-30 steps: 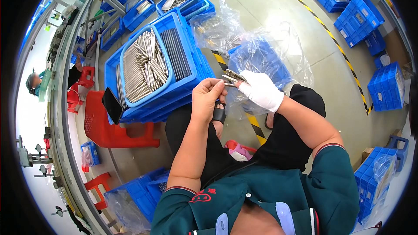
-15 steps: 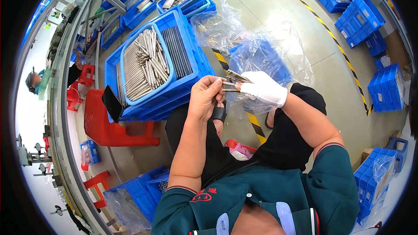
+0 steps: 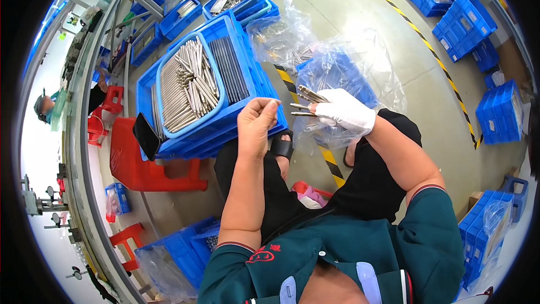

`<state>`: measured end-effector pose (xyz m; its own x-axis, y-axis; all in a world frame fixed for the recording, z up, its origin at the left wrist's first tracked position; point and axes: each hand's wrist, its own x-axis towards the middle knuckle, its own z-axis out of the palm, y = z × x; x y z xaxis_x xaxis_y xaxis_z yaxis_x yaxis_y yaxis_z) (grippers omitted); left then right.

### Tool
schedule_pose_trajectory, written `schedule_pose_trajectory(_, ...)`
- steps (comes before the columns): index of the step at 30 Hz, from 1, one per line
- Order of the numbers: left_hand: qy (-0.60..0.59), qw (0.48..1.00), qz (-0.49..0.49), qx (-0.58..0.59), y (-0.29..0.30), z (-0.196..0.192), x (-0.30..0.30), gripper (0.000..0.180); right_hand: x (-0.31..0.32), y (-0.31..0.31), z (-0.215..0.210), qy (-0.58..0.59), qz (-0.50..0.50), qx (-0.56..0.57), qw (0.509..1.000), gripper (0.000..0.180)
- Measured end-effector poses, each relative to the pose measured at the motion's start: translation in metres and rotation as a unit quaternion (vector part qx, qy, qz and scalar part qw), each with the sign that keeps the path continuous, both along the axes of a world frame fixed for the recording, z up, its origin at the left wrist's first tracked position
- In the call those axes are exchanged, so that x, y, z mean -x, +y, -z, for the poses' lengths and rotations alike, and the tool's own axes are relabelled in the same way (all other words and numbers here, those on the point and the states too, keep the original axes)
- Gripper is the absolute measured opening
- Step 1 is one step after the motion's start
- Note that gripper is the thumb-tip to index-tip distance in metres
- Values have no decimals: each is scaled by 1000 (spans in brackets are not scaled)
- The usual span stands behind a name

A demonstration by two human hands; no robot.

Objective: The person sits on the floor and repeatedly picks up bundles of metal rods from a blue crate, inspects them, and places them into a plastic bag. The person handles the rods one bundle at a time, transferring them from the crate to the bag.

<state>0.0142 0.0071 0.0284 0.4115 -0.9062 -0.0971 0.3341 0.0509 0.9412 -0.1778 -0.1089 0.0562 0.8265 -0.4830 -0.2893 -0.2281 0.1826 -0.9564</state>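
My right hand (image 3: 344, 114), in a white glove, grips a few thin metal rods (image 3: 306, 99) that stick out to the left. My bare left hand (image 3: 256, 125) is curled shut just left of the rod tips, apart from them, and I cannot tell whether it holds anything. Both hands hover over my knees. To the left stands a blue crate (image 3: 222, 121) with a pile of shiny metal rods (image 3: 185, 87) and a row of dark rods (image 3: 229, 70). Behind my right hand sits a blue crate wrapped in clear plastic (image 3: 343, 70).
A red stool (image 3: 146, 166) carries the stacked crates, with a black phone (image 3: 147, 135) leaning at their corner. More blue crates (image 3: 464, 22) stand on the floor at the far right and near my legs (image 3: 185, 247). Another person (image 3: 48, 107) sits at far left.
My hands were together on the rods; now the left hand has pulled back to the left and the right hand keeps the rods.
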Motion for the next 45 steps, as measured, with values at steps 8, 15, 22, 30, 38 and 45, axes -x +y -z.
schedule_pose_trajectory(8,-69,997,20,20,-2,0,18,16,-10,10,2,84,-26,137,987,30)
schedule_pose_trajectory(15,-100,994,23,-28,0,3,15,18,-11,15,6,95,-19,346,933,37)
schedule_pose_trajectory(22,-88,996,4,-31,0,8,21,17,-12,20,10,76,3,335,939,36)
schedule_pose_trajectory(30,-54,998,-34,7,-1,-2,12,14,-8,11,-2,91,-19,104,990,37)
schedule_pose_trajectory(38,-27,999,39,-8,-2,6,9,15,-8,11,5,97,-58,147,983,39)
schedule_pose_trajectory(45,-21,998,60,-22,0,0,13,14,-9,17,7,105,-43,243,963,47)
